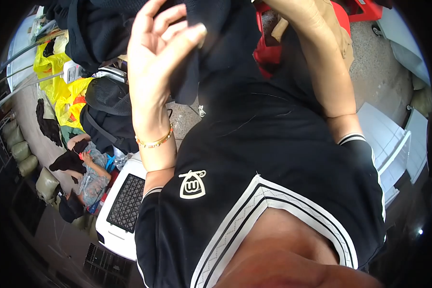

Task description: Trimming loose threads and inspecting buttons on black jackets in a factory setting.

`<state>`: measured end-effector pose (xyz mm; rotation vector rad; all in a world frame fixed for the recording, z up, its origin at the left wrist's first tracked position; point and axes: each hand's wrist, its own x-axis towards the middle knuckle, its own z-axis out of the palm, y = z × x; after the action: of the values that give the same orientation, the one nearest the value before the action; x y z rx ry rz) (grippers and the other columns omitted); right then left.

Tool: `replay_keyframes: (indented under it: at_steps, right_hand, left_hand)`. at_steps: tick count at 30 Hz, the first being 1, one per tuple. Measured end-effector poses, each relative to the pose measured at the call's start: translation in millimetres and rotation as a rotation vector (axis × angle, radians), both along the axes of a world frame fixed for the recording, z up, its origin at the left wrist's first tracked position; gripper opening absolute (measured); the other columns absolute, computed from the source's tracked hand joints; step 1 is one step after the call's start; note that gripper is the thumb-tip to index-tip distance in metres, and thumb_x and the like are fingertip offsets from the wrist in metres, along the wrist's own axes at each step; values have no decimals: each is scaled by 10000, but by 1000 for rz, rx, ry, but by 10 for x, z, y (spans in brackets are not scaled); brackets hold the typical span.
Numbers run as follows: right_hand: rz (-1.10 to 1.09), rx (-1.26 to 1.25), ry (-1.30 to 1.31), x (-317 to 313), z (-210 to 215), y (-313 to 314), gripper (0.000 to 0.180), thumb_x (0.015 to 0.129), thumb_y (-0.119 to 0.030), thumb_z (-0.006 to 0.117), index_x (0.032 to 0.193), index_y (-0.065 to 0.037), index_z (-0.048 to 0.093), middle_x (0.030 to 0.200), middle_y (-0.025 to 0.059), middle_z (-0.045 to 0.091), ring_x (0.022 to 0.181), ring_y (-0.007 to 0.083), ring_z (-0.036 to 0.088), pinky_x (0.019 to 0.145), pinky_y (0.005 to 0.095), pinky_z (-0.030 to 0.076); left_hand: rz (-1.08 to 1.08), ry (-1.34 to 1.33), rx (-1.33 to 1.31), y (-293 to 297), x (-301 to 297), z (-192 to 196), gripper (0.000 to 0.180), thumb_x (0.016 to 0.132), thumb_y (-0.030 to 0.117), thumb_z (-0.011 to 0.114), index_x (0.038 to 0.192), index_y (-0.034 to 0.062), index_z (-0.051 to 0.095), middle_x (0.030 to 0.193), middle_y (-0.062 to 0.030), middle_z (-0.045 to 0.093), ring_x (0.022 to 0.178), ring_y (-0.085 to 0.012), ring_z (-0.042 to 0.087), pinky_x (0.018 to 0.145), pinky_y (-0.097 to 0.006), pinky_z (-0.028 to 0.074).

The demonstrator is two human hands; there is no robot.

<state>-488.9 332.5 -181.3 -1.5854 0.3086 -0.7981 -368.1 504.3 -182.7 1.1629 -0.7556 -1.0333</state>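
Observation:
My left hand (153, 62) is raised at the upper middle, palm turned partly toward me. Its thumb stands apart from the loosely bent fingers, and nothing shows in its grip. A beaded bracelet (156, 142) circles that wrist. Black cloth (101, 33) lies just behind and beside the hand, with ribbed knit toward the upper left. My right hand (300, 8) reaches up past the top edge, so only its wrist end shows and the fingers are cut off. Tan cloth (343, 36) is beside that wrist.
A red plastic stool (269, 55) stands beyond my lap. On the left are yellow plastic bags (57, 91), a black bag (108, 113) and a white machine with a dark grille (127, 201). Another person (91, 177) sits there with dark cloth. White panels (384, 139) stand at right.

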Motion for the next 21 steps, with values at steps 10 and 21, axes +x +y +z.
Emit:
replay_keyframes:
  at_steps: [10, 21]
  right_hand:
    - [-187, -320, -9, 275, 227, 38, 240, 894, -149, 626, 734, 26, 588, 601, -12, 531, 574, 37, 434, 496, 240, 355]
    - [-336, -501, 155, 307, 241, -44, 182, 867, -152, 670, 858, 28, 641, 626, 21, 546, 583, 101, 469, 532, 273, 399]
  left_hand:
    - [406, -916, 144, 288, -200, 2, 651, 614, 218, 899, 1146, 50, 564, 957, -44, 592, 816, -123, 580, 706, -239, 461]
    - [39, 341, -67, 296, 14, 163, 309, 841, -81, 593, 1149, -68, 574, 1039, -147, 666, 934, -163, 652, 862, -255, 503]
